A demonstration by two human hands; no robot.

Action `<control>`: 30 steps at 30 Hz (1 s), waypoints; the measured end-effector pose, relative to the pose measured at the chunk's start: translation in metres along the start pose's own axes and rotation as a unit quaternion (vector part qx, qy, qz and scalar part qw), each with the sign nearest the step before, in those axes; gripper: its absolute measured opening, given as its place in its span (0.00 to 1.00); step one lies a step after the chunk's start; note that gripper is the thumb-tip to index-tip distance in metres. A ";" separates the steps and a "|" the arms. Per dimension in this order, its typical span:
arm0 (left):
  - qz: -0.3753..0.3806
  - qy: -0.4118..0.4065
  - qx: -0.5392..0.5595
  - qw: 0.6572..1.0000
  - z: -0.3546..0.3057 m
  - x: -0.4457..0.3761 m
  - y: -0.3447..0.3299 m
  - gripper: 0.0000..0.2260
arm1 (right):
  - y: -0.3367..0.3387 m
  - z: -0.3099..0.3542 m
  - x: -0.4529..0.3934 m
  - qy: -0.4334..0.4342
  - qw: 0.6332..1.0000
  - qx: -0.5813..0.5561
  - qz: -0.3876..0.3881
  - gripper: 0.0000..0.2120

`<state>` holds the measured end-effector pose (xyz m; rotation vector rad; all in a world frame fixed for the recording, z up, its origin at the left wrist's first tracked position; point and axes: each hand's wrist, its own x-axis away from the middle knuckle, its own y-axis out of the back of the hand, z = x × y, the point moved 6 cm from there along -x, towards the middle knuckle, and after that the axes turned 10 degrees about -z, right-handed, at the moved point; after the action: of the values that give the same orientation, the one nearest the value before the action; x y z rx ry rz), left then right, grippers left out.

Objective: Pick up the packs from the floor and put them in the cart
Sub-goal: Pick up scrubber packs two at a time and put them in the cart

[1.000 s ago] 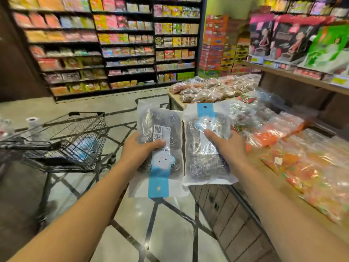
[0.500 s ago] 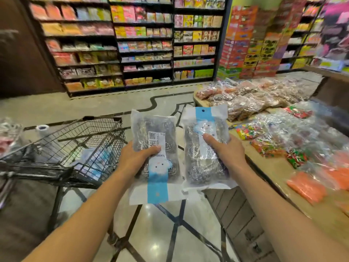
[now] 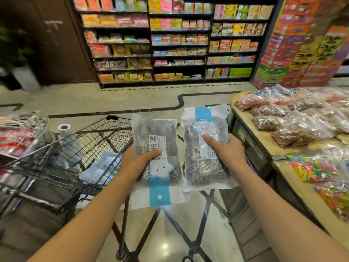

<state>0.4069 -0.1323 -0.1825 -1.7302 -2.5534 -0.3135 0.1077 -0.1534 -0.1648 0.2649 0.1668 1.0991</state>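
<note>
Above marble floor, left hand and right hand each grip 1 pack beside cart

A pale polished floor with dark inlaid lines ran across the shop and caught a glare of overhead light near the bottom. Along the far wall stood tall dark shelving packed with bright snack packets. At the far right rose a stack of red and yellow cartons. On the right, a wooden display table bore clear bags of sweets and snacks. A dark brown wall panel filled the far left, with a blurred potted plant beside it.
</note>
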 end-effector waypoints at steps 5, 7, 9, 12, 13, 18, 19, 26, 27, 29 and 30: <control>-0.057 0.029 0.000 0.998 -0.002 -0.057 -0.005 0.22 | -0.061 0.011 -0.071 0.002 0.997 -0.013 0.071 0.17; -0.082 0.030 -0.009 0.996 -0.004 -0.077 -0.001 0.16 | -0.088 0.015 -0.093 0.002 0.994 -0.016 0.104 0.18; -0.109 0.028 -0.014 0.994 -0.006 -0.095 0.006 0.13 | -0.115 0.018 -0.112 -0.008 0.991 -0.021 0.130 0.25; -0.150 0.043 -0.010 0.988 0.000 -0.118 0.023 0.13 | -0.156 0.022 -0.129 -0.004 0.988 -0.009 0.155 0.33; -0.164 0.052 -0.003 0.985 0.002 -0.125 0.030 0.15 | -0.172 0.024 -0.133 -0.001 0.986 -0.006 0.169 0.32; -0.219 0.098 0.044 0.970 0.018 -0.160 0.072 0.12 | -0.254 0.038 -0.144 0.023 0.971 0.016 0.239 0.20; -0.228 0.104 0.053 0.967 0.023 -0.167 0.082 0.12 | -0.272 0.041 -0.144 0.026 0.967 0.018 0.251 0.22; -0.290 0.116 0.073 0.947 0.063 -0.231 0.167 0.16 | -0.411 0.058 -0.136 0.059 0.945 0.051 0.317 0.16; -0.296 0.117 0.080 0.945 0.068 -0.240 0.179 0.15 | -0.430 0.062 -0.134 0.064 0.942 0.057 0.324 0.16; -0.311 0.125 0.089 0.938 0.082 -0.256 0.203 0.16 | -0.468 0.065 -0.130 0.068 0.936 0.066 0.339 0.17; -0.315 0.132 0.090 0.936 0.090 -0.263 0.214 0.17 | -0.486 0.066 -0.128 0.070 0.933 0.072 0.345 0.19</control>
<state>0.7105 -0.2795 -0.2782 -0.7126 -2.7405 -0.2893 0.4835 -0.4842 -0.2443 0.3910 0.2952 1.8121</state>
